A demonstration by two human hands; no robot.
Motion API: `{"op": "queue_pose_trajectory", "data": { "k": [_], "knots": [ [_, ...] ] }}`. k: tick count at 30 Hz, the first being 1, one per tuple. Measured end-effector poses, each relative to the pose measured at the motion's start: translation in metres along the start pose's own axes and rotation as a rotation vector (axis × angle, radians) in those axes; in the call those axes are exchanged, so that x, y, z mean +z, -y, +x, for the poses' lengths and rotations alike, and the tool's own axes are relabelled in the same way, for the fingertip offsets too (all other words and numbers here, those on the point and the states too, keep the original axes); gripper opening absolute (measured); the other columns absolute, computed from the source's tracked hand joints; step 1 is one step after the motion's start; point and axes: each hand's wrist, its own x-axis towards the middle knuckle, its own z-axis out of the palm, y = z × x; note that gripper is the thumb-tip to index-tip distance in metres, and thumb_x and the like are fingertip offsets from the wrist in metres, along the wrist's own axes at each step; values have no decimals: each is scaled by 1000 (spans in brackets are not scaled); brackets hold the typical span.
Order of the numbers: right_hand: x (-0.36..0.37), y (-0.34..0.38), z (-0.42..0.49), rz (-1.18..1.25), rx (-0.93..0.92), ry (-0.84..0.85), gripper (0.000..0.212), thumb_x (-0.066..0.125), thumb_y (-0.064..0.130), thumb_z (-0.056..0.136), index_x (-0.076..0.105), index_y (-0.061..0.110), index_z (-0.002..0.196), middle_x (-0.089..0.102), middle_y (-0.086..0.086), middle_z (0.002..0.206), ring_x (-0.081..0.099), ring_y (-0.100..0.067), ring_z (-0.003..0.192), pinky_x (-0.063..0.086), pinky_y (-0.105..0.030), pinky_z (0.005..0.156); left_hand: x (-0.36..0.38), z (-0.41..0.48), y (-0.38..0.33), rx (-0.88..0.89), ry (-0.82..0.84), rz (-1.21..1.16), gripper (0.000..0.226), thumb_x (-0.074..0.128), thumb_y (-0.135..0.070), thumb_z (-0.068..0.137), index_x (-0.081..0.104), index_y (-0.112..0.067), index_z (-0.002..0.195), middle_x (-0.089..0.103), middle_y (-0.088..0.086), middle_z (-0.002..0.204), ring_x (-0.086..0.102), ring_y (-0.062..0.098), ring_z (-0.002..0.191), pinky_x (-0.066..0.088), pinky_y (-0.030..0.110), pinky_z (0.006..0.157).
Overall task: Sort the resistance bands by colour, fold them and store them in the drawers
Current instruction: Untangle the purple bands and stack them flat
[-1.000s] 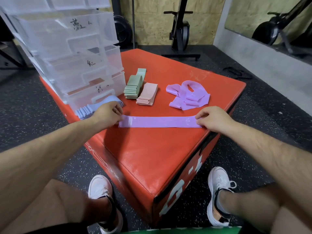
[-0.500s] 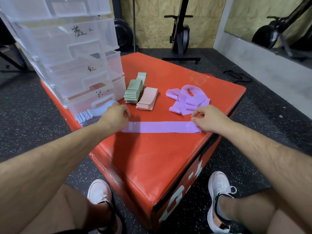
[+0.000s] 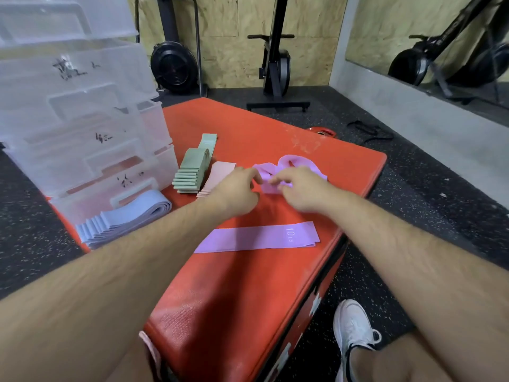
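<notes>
my right hand [image 3: 303, 190] pinched into the tangled purple heap [image 3: 292, 161], far right on the box [image 3: 248, 293]; my left hand [image 3: 237, 193] touched it, grip unclear. i feared one pulled band would drag others onto the near flat purple band [image 3: 256, 238].

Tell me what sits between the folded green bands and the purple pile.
Folded pink bands, partly covered by the left hand, in the head view.

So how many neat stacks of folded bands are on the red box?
3: the pale blue fabric stack before the clear plastic drawers, the green fabric stack to its right, the pink fabric stack next, partly hidden by the left hand.
</notes>
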Motion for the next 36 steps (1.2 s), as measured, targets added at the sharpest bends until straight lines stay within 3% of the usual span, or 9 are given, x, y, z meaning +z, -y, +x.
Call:
{"op": "queue_pose_trajectory", "data": {
  "k": [5, 7, 12, 15, 18, 25, 29, 33, 36],
  "knots": [
    [-47, 9, 8, 249, -104, -273, 40, 45, -4, 93, 72, 12, 119, 67, 0, 128, 57, -14, 121, 37, -14, 97, -13, 12, 0, -84, -117, -226, 42, 62, -39, 77, 53, -36, 118, 60, -11, 100, 63, 18, 85, 54, 43, 84],
    [-58, 14, 9, 306, -158, -369, 41, 45, -5, 92, 73, 11, 117, 67, 1, 126, 58, -11, 121, 39, -17, 105, -19, 15, -6, -87, -179, -387, 40, 67, -30, 87, 52, -31, 124, 59, -7, 109, 63, 10, 82, 55, 35, 80],
    [-75, 30, 6, 410, -271, -549, 37, 51, -4, 94, 73, 14, 118, 64, 6, 127, 55, 1, 118, 38, -9, 102, -32, 14, -21, -54, -289, -670, 36, 68, -24, 93, 53, -26, 125, 58, -7, 120, 59, -6, 82, 49, 11, 67],
    [-77, 35, 0, 484, -264, -574, 37, 52, -4, 94, 72, 14, 119, 63, 8, 127, 54, 2, 119, 40, -9, 101, -36, 9, -23, -28, -293, -732, 40, 69, -25, 92, 52, -29, 128, 57, -12, 121, 58, -14, 80, 51, 14, 72],
    [-80, 40, -5, 551, -273, -586, 37, 52, -4, 93, 73, 14, 117, 64, 7, 127, 60, -5, 115, 47, -20, 99, -39, 4, -22, -17, -292, -763, 41, 71, -25, 91, 52, -35, 126, 57, -13, 121, 59, -10, 80, 56, 23, 78],
    [-98, 63, -18, 734, -414, -760, 31, 54, -2, 94, 72, 9, 117, 67, 1, 125, 62, -13, 120, 51, -44, 102, -52, -2, -25, 16, -312, -808, 47, 75, -33, 87, 52, -38, 128, 59, -10, 124, 59, -7, 89, 52, 24, 83],
    [-105, 75, -29, 837, -444, -744, 23, 64, 1, 93, 71, 6, 114, 69, -7, 120, 65, -12, 112, 53, -34, 98, -67, -8, -40, 75, -260, -915, 59, 79, -41, 81, 50, -39, 133, 60, -7, 130, 61, 11, 112, 53, 34, 95],
    [-98, 76, -33, 851, -367, -653, 23, 70, 3, 89, 73, 12, 110, 73, 0, 104, 67, -6, 89, 55, -25, 85, -81, -18, -59, 169, -261, -1086, 52, 77, -23, 85, 53, -29, 131, 66, 5, 122, 68, 23, 106, 57, 41, 90],
    [-95, 77, -35, 877, -323, -608, 23, 69, 1, 90, 73, 16, 107, 73, 4, 92, 66, -7, 77, 55, -25, 73, -84, -25, -62, 127, -253, -1118, 44, 77, -27, 84, 58, -29, 124, 70, 8, 112, 70, 25, 100, 56, 38, 85]
  ]
}}
